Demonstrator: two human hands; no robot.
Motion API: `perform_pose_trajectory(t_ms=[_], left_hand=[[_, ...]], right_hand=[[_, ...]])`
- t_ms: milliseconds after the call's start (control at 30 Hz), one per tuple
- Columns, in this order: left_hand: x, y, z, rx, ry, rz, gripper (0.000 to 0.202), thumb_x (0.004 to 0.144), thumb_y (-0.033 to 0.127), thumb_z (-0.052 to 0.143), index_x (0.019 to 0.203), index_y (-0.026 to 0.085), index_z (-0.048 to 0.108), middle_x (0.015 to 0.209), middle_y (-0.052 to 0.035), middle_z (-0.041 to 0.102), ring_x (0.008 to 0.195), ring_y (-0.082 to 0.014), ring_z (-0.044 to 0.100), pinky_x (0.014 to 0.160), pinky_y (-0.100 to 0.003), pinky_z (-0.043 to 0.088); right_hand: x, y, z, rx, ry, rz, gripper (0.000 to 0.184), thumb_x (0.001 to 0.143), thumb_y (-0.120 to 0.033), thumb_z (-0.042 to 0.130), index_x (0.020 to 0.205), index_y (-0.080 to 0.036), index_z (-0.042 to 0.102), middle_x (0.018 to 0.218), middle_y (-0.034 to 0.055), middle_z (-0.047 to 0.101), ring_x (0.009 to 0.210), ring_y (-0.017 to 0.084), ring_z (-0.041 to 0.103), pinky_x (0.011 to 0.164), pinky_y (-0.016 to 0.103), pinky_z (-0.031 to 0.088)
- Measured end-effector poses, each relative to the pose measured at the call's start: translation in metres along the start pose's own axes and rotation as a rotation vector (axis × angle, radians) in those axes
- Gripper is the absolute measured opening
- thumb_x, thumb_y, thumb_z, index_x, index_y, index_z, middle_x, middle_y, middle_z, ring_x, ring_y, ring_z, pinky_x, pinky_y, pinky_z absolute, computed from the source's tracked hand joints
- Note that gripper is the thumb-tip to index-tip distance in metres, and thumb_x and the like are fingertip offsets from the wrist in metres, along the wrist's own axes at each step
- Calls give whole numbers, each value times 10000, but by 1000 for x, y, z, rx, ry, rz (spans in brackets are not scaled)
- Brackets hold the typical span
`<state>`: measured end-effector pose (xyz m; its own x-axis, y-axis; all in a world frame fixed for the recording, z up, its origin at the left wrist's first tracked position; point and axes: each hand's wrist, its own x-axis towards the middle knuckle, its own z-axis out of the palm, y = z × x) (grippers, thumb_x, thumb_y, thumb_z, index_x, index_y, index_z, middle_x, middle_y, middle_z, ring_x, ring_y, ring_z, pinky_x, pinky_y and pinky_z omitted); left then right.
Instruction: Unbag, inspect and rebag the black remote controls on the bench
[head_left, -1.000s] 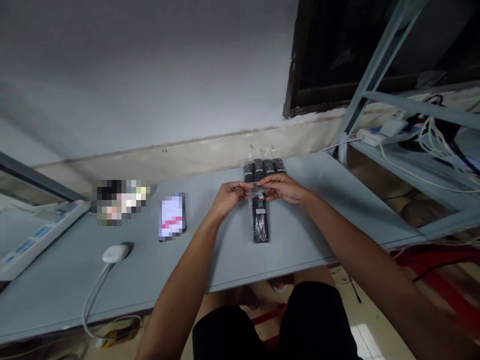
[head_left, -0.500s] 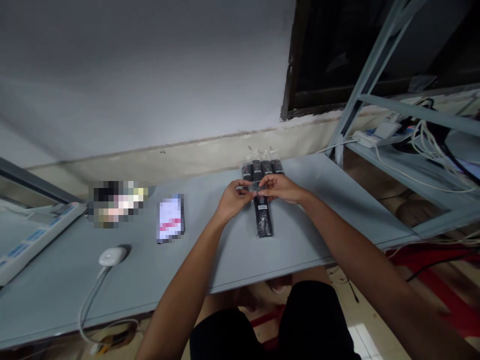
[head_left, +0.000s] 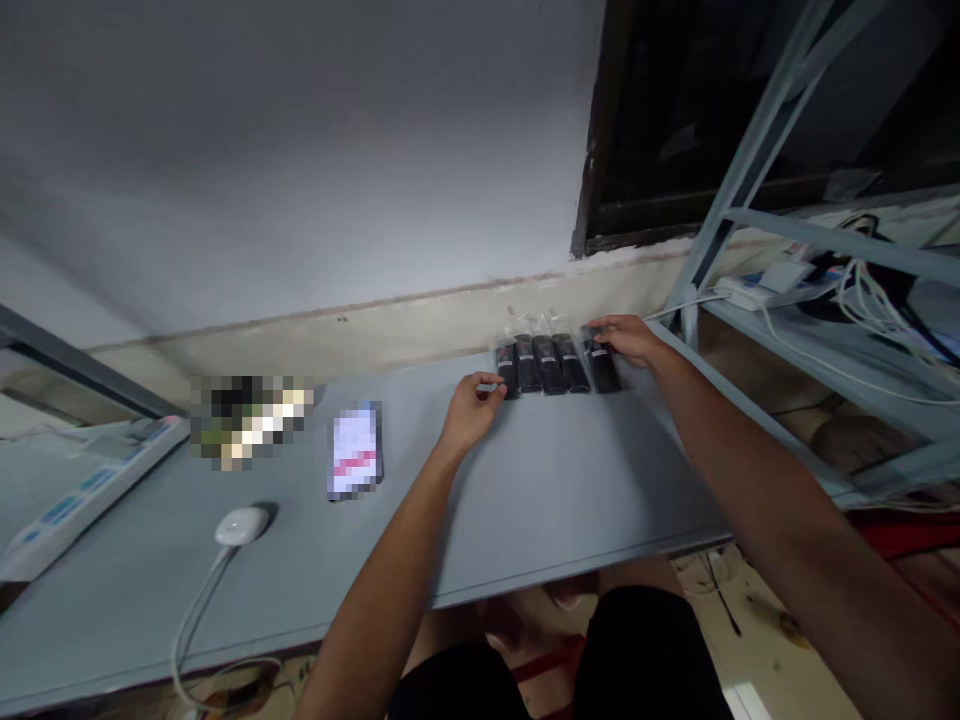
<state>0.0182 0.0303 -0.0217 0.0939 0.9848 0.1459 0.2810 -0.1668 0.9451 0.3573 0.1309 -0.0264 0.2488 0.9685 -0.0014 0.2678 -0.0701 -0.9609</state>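
Observation:
Several slim black packets in clear plastic sleeves with small white labels lie side by side near the wall. At the right end of the row, my right hand (head_left: 628, 338) grips the upper end of one sleeved black packet (head_left: 604, 370), which leans slightly and has a small gap to its neighbour. My left hand (head_left: 474, 410) is at the left end, its fingers curled together with nothing visible in them. Its fingertips are right by the lower edge of the leftmost packet (head_left: 508, 370); whether they touch it I cannot tell. Clear plastic ends (head_left: 551, 322) stick up behind the row.
On the grey tabletop (head_left: 555, 490), a phone (head_left: 355, 450) and a white rounded device on a cable (head_left: 241, 525) lie to the left, near a blurred object (head_left: 251, 420). A power strip (head_left: 97, 495) is at far left. A metal shelf frame with cables (head_left: 862, 290) stands right.
The packet that both hands held in front of the row now lies at the row's right end. My right hand moved right with it; my left hand let go and stayed left.

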Motion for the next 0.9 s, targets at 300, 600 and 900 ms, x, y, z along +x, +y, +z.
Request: perform_pose_trajectory(t_ms=[300, 600, 900], left_hand=[[-3, 3, 3, 160, -9, 64, 155, 875, 202, 757, 1025, 163, 767, 1217, -117, 665, 786, -127, 675, 817, -312, 577], [-4, 3, 3, 224, 2, 109, 114, 927, 187, 700, 1015, 162, 767, 1168, -104, 695, 814, -134, 669, 854, -316, 574], [-4, -2, 4, 266, -37, 152, 103, 944, 217, 671, 986, 184, 760, 1074, -73, 751, 839, -154, 682, 837, -308, 568]], right_hand=[[5, 0, 25, -705, 116, -153, 247, 880, -142, 637, 1018, -137, 842, 1092, 131, 819, 1053, 263, 755, 1013, 357, 546], [-26, -21, 44, -957, 47, -266, 378, 963, -324, 611, 1218, -107, 788, 1166, 234, 778, 1102, 338, 739, 971, 417, 553], [-18, -50, 71, -986, -192, -37, 364, 753, -322, 819, 1037, -96, 808, 1047, 247, 786, 1041, 359, 765, 801, 370, 579]])
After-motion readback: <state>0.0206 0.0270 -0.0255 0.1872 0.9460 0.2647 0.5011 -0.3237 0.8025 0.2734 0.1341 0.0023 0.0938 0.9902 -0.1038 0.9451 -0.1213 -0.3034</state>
